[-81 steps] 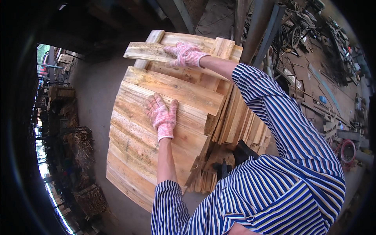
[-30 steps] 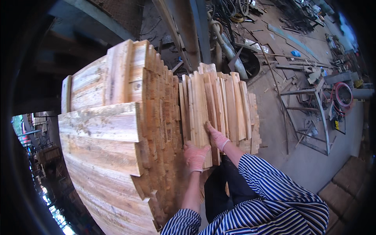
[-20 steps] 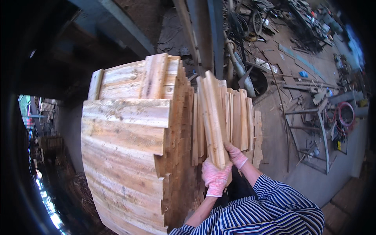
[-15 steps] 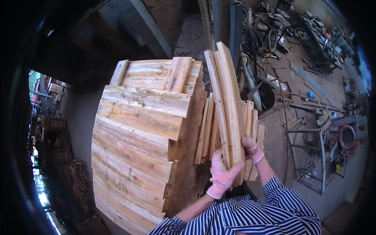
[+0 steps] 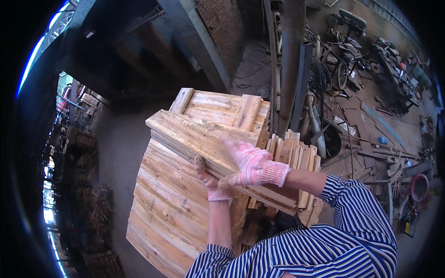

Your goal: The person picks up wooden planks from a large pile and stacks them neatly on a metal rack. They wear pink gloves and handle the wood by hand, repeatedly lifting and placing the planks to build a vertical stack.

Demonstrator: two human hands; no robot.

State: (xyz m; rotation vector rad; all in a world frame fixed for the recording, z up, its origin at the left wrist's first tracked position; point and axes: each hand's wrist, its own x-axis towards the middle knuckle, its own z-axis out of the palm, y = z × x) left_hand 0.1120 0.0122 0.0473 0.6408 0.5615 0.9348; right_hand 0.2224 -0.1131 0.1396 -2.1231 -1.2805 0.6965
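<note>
My right hand (image 5: 255,164) lies spread over the boards (image 5: 194,132) slanting across the plank stack (image 5: 167,194), my left hand (image 5: 213,183) against their near edge, its grip hidden, so even pressure should stop them slipping apart.

Soft, diffuse light falls on the stacked boards (image 5: 171,199), while the space behind them at upper left sinks into deep shadow. Glare whites out gaps (image 5: 47,199) along the left side. Motion blurs the right hand's (image 5: 255,165) fingers (image 5: 228,145); fisheye distortion bends straight edges inside a black rim.
</note>
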